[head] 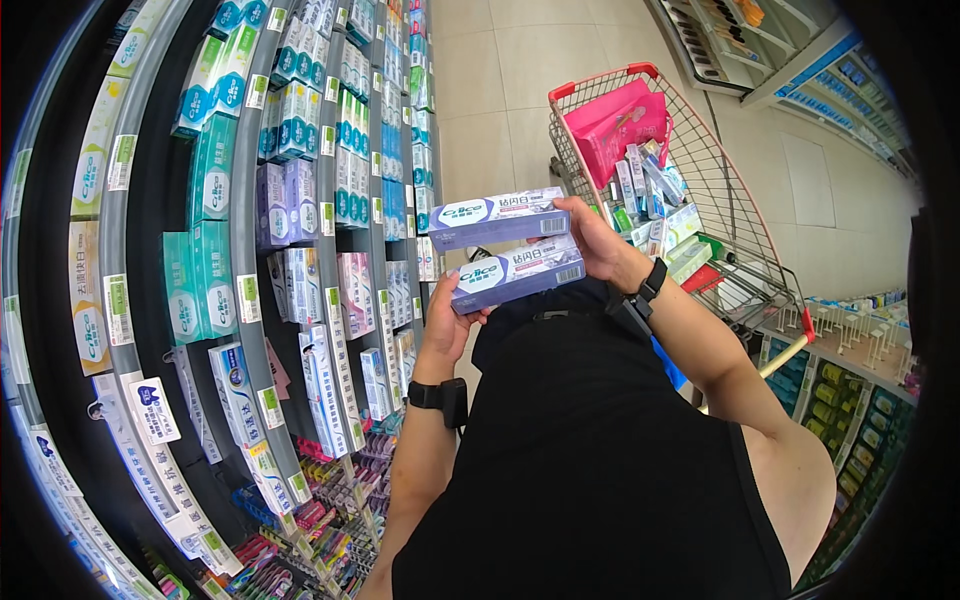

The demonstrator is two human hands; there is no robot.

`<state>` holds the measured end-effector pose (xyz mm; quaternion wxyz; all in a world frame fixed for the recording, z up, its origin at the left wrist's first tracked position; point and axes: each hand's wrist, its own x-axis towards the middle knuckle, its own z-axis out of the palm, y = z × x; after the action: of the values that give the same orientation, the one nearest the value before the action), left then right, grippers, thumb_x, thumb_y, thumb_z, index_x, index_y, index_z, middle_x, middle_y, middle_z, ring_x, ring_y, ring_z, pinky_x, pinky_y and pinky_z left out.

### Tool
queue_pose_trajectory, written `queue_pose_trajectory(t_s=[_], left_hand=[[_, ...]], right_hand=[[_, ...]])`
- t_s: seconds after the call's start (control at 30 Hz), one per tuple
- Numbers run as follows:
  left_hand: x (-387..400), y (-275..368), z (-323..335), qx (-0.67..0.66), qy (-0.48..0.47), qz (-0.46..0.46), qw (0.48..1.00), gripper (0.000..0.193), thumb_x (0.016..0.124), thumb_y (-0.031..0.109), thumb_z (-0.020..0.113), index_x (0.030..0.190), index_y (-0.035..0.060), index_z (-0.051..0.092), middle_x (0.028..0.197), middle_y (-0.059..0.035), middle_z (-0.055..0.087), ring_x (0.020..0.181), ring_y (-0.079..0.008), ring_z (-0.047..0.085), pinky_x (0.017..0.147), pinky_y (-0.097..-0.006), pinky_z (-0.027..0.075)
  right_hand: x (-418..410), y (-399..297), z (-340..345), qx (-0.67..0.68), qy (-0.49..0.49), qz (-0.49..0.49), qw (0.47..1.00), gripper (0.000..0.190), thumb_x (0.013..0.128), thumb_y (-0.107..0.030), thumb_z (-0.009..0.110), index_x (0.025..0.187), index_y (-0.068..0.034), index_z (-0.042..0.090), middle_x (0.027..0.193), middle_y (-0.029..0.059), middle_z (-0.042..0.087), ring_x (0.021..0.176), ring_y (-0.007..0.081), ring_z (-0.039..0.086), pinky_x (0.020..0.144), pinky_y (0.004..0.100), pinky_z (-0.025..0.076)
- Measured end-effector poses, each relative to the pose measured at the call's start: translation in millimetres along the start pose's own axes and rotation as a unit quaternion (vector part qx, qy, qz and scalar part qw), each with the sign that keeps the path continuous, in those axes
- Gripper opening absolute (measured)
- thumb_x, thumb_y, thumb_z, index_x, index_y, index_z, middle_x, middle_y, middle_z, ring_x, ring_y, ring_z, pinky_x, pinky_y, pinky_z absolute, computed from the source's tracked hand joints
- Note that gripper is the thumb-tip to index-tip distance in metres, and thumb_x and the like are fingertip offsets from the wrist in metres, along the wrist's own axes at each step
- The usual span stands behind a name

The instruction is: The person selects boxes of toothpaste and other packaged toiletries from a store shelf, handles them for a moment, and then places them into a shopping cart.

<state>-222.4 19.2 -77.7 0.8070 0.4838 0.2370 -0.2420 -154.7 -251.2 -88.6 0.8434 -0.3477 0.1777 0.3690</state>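
Observation:
Two purple-and-white toothpaste boxes are held in front of me, one above the other in the picture. My left hand [451, 322] grips the left end of the lower toothpaste box [517, 274]. At the right end of the upper toothpaste box [499, 217] is my right hand [596, 240], its thumb on the box and its other fingers mostly hidden behind. Similar purple boxes [289, 201] stand on the shelf to my left.
Shelves of toothpaste boxes with price tags run along the left, including teal boxes [210, 277]. A wire shopping cart [720, 187] with red corners stands at the right, holding a pink bag [619, 131] and several boxes. Tiled floor [517, 90] lies between.

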Motion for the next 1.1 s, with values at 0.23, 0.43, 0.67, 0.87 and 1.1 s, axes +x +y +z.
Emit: queue_pose_trajectory(t_s=[0.23, 0.43, 0.67, 0.87, 1.1], left_hand=[[0, 1, 1, 0.007, -0.001, 0.005, 1.000, 0.040, 0.099, 0.038, 0.049, 0.112, 0.0012, 0.059, 0.087, -0.0109, 0.069, 0.064, -0.0183, 0.065, 0.053, -0.0280, 0.052], [1, 1, 2, 0.005, -0.012, 0.002, 1.000, 0.034, 0.097, 0.034, 0.053, 0.115, 0.0048, 0.050, 0.090, -0.0125, 0.068, 0.064, -0.0184, 0.066, 0.050, -0.0266, 0.052], [4, 1, 2, 0.006, -0.022, 0.003, 1.000, 0.037, 0.097, 0.033, 0.052, 0.121, 0.0059, 0.049, 0.094, -0.0110, 0.068, 0.065, -0.0175, 0.065, 0.051, -0.0266, 0.052], [2, 2, 4, 0.010, -0.019, 0.008, 1.000, 0.036, 0.098, 0.033, 0.050, 0.123, 0.0063, 0.050, 0.095, -0.0103, 0.067, 0.066, -0.0166, 0.065, 0.053, -0.0264, 0.052], [3, -2, 1, -0.004, -0.011, 0.005, 1.000, 0.042, 0.099, 0.041, 0.047, 0.121, 0.0052, 0.051, 0.093, -0.0110, 0.068, 0.065, -0.0181, 0.065, 0.053, -0.0277, 0.052]], right_hand=[[-1, 0, 3, 0.012, -0.007, -0.005, 1.000, 0.056, 0.099, -0.047, 0.041, 0.128, 0.000, 0.055, 0.103, 0.0167, 0.070, 0.095, 0.0247, 0.069, 0.090, 0.0368, 0.053], [-6, -2, 7, 0.011, 0.027, -0.006, 1.000, 0.057, 0.098, -0.044, 0.045, 0.132, 0.001, 0.051, 0.109, 0.0182, 0.067, 0.099, 0.0246, 0.067, 0.089, 0.0391, 0.054], [-3, 2, -3, 0.011, 0.011, 0.001, 1.000, 0.053, 0.099, -0.042, 0.042, 0.125, 0.002, 0.057, 0.108, 0.0185, 0.069, 0.097, 0.0256, 0.068, 0.092, 0.0378, 0.053], [-2, 4, 0, 0.016, 0.025, 0.003, 1.000, 0.052, 0.098, -0.041, 0.045, 0.125, 0.002, 0.056, 0.111, 0.0166, 0.067, 0.100, 0.0266, 0.065, 0.095, 0.0396, 0.050], [1, 6, -2, 0.016, 0.015, 0.011, 1.000, 0.054, 0.098, -0.042, 0.044, 0.123, 0.004, 0.057, 0.112, 0.0172, 0.068, 0.100, 0.0264, 0.067, 0.095, 0.0386, 0.050]])
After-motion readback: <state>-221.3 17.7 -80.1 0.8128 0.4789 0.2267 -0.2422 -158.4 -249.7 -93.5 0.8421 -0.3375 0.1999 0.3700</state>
